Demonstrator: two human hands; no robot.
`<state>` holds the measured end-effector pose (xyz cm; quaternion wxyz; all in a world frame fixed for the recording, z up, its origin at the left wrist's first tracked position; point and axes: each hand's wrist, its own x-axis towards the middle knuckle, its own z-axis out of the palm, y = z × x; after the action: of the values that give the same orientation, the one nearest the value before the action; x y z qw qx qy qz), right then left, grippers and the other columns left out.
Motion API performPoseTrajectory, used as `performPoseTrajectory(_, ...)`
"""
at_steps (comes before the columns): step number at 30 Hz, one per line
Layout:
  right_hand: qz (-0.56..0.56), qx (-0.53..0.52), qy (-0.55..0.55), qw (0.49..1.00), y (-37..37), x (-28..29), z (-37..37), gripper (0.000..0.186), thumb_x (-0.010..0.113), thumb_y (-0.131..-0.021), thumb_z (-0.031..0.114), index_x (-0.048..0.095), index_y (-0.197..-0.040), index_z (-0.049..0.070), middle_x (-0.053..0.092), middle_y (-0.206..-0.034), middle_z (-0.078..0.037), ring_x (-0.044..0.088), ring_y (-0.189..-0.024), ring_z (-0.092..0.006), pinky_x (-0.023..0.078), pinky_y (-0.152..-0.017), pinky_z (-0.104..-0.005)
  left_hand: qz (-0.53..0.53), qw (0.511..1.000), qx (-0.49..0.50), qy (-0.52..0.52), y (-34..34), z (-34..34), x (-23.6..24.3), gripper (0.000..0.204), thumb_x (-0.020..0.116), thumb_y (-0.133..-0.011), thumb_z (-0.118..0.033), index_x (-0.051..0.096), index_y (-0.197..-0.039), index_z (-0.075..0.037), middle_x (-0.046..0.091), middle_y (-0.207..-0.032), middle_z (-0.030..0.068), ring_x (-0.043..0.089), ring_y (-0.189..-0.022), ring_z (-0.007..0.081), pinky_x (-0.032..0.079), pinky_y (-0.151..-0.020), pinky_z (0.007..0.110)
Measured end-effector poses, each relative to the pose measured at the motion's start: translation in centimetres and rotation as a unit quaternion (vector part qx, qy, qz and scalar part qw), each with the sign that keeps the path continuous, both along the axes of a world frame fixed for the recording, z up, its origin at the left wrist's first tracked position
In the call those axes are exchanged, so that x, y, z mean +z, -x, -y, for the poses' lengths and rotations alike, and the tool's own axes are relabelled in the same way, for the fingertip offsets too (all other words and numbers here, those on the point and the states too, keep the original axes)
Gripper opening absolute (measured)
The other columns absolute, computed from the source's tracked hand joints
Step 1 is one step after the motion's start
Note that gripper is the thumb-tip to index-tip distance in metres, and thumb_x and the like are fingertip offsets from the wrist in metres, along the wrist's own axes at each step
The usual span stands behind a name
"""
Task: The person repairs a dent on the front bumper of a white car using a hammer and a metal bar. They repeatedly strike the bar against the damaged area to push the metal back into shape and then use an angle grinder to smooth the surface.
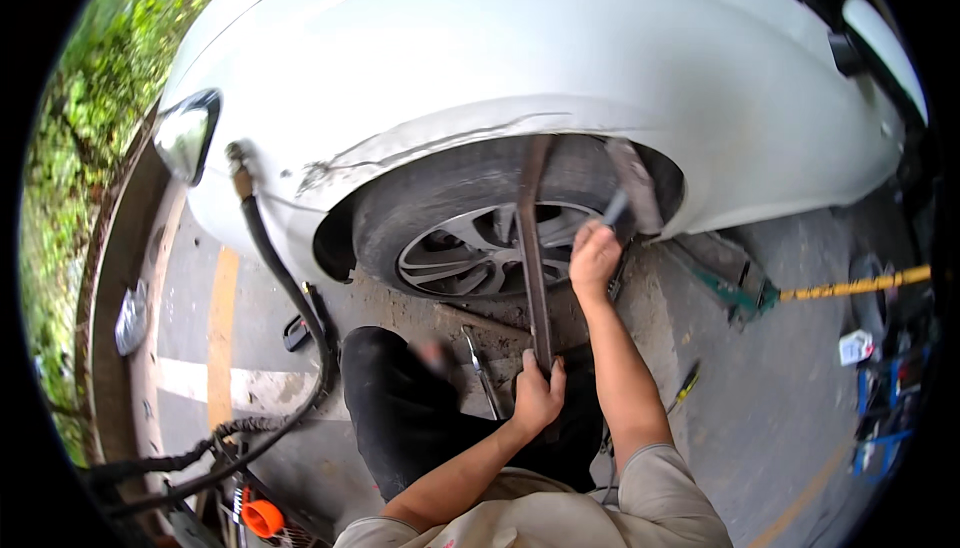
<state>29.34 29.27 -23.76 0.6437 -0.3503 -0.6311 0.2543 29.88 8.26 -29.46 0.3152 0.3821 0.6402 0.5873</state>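
My left hand (540, 393) is closed round the lower end of a long flat metal bar (530, 248). The bar stands nearly upright across the front of the wheel (490, 253), its top end up under the edge of the wheel arch. My right hand (595, 258), a little higher and to the right, is wrapped round a grey hand tool (615, 210) smeared by motion; its kind cannot be made out. Behind that tool a worn grey-brown strip (636, 188) hangs in the arch. The white fender (450, 58) has scrapes and dark cracks along the arch lip.
At left a black hose (265, 233) with a brass-coloured end runs up against the fender. A green floor jack (735, 293) with a yellow handle (860, 285) stands at right. A metal tool (480, 368) and a yellow-black screwdriver (686, 385) lie near my legs; blue trays (880, 398) stand far right.
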Motion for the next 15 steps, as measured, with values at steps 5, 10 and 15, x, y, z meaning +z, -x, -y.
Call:
performPoseTrajectory(5, -0.086, 0.122, -0.018, 0.989, 0.9, 1.1, 2.3, 0.06, 0.026, -0.1, 0.055, 0.039, -0.063, 0.009, 0.039, -0.051, 0.0, 0.037, -0.04, -0.0091, 0.027, -0.039, -0.024, -0.015, 0.999, 0.029, -0.013, 0.4, 0.5, 1.0, 0.025, 0.057, -0.091, -0.015, 0.04, -0.097, 0.003, 0.058, -0.063, 0.0234, 0.061, -0.06, 0.0414, 0.043, -0.05, 0.045)
performPoseTrajectory(10, -0.016, 0.06, 0.041, 0.997, 1.1, 1.6, 1.6, 0.053, 0.033, -0.102, 0.038, 0.043, -0.063, 0.004, 0.04, -0.053, 0.0, 0.041, -0.047, -0.0119, 0.03, -0.045, -0.0291, -0.021, 1.0, 0.019, 0.003, 1.4, 1.1, 2.0, 0.025, 0.057, -0.091, -0.015, 0.04, -0.095, 0.003, 0.056, -0.062, 0.0243, 0.06, -0.059, 0.0428, 0.043, -0.049, 0.044)
performPoseTrajectory(15, -0.011, 0.089, -0.075, 0.993, 2.6, 4.3, 5.6, 0.052, 0.034, -0.101, 0.044, 0.045, -0.067, 0.006, 0.041, -0.055, 0.002, 0.038, -0.045, -0.0085, 0.03, -0.044, -0.0243, 0.002, 0.999, 0.048, -0.006, 1.1, 1.5, 1.7, 0.025, 0.058, -0.092, -0.018, 0.041, -0.092, 0.001, 0.054, -0.057, 0.0163, 0.057, -0.049, 0.0297, 0.042, -0.046, 0.04)
